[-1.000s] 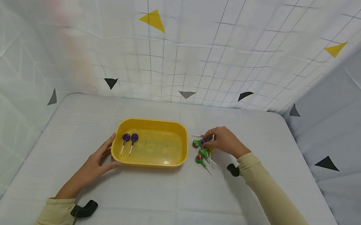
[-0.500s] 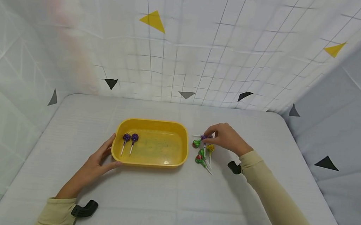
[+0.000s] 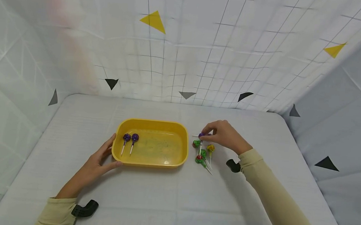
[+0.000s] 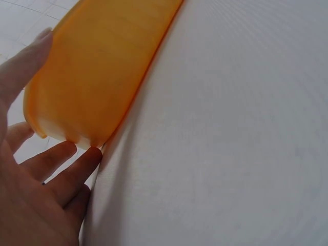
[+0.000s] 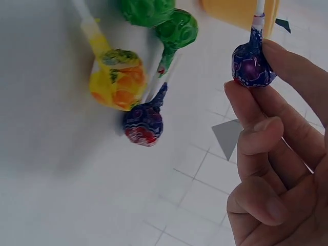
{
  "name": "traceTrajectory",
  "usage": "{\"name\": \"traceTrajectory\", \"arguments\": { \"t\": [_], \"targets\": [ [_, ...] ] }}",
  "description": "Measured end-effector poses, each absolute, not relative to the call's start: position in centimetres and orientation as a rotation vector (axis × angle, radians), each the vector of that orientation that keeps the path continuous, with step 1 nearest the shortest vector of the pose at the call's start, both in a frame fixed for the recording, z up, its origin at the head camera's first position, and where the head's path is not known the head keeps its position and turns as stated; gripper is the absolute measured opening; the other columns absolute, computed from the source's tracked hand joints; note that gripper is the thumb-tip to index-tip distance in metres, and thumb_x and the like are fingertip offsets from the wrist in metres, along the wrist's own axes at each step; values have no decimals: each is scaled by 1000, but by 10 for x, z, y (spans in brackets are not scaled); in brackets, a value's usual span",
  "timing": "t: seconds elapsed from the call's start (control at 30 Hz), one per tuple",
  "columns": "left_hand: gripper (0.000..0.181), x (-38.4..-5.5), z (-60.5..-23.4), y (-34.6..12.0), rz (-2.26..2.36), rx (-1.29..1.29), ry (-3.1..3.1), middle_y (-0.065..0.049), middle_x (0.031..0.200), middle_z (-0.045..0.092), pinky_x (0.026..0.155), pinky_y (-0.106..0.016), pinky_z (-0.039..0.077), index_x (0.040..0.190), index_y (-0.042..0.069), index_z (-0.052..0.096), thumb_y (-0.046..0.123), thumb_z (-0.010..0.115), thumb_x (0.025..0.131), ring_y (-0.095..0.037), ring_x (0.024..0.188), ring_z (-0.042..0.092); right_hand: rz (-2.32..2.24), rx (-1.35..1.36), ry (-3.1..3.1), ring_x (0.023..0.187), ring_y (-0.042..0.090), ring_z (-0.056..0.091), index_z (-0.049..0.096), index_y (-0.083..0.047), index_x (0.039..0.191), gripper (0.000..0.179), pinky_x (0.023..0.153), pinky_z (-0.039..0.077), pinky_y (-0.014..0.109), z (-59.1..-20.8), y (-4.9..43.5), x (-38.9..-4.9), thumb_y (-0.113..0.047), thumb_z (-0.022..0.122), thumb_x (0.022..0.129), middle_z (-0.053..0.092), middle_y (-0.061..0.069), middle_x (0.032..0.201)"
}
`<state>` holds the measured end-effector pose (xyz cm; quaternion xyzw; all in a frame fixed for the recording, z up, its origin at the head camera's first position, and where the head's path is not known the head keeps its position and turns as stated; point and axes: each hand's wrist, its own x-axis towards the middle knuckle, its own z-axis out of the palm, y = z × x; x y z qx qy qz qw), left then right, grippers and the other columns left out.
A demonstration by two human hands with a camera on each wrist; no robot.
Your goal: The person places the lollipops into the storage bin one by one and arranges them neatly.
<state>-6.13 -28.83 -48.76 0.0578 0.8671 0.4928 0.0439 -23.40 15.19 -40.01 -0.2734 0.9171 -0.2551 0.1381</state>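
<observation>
My right hand (image 3: 224, 135) pinches a purple-wrapped lollipop (image 5: 251, 64) by its head between thumb and fingertips, above the loose lollipops. Its white stick points down toward the table in the head view. My left hand (image 3: 95, 164) holds the left end of a yellow tray (image 3: 149, 165), thumb along the near side and fingertips against the end wall. Inside the tray, at its left, two purple lollipops (image 3: 135, 137) lie side by side. Under the right hand another purple lollipop (image 5: 143, 123) rests on the table, partly hidden in the head view.
Right of the tray lie a yellow lollipop (image 3: 210, 148), a green one (image 3: 196, 143) and a red-and-green one (image 3: 199, 158), with further green wrapping among them. A white cloth covers the table (image 3: 148, 201). Sheet walls (image 3: 185, 56) stand behind and at both sides.
My right hand has lifted the purple lollipop from the pile and moved it slightly away from me and left; its stick now hangs down. The left hand and tray have stayed put.
</observation>
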Motion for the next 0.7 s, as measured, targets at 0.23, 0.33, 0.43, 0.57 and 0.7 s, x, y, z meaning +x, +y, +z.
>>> {"name": "traceTrajectory", "arguments": {
  "t": [0.23, 0.33, 0.43, 0.57, 0.7],
  "targets": [
    [101, -61, -487, -288, 1497, 169, 2654, -13, 174, 16, 123, -66, 29, 166, 42, 6, 30, 77, 95, -48, 151, 35, -781, -826, 2649, 75, 17, 62, 82, -24, 99, 15, 64, 58, 28, -389, 139, -232, -34, 83, 89, 79, -11, 94],
    [101, -61, -486, -288, 1489, 169, 2659, -12, 174, 16, 123, -64, 29, 166, 42, 5, 30, 77, 95, -48, 152, 35, -790, -843, 2639, 73, 17, 63, 82, -23, 99, 15, 63, 60, 28, -386, 132, -232, -34, 83, 89, 79, -11, 93],
    [101, -61, -486, -288, 1488, 166, 2661, -12, 174, 15, 123, -64, 29, 166, 41, 5, 30, 77, 95, -48, 152, 34, -797, -853, 2630, 74, 17, 64, 81, -22, 99, 15, 63, 61, 29, -383, 125, -232, -34, 83, 89, 79, -10, 92],
    [102, -61, -486, -287, 1488, 162, 2661, -13, 174, 16, 123, -65, 29, 166, 41, 5, 30, 77, 95, -48, 151, 35, -811, -852, 2615, 74, 19, 65, 81, -21, 100, 17, 61, 62, 30, -378, 116, -231, -35, 82, 90, 79, -8, 93],
    [102, -62, -486, -287, 1490, 165, 2660, -13, 174, 16, 123, -66, 29, 166, 41, 6, 30, 77, 94, -48, 151, 35, -810, -851, 2605, 74, 22, 67, 81, -21, 101, 19, 60, 63, 31, -374, 107, -230, -35, 82, 90, 79, -6, 95]
  ]
}}
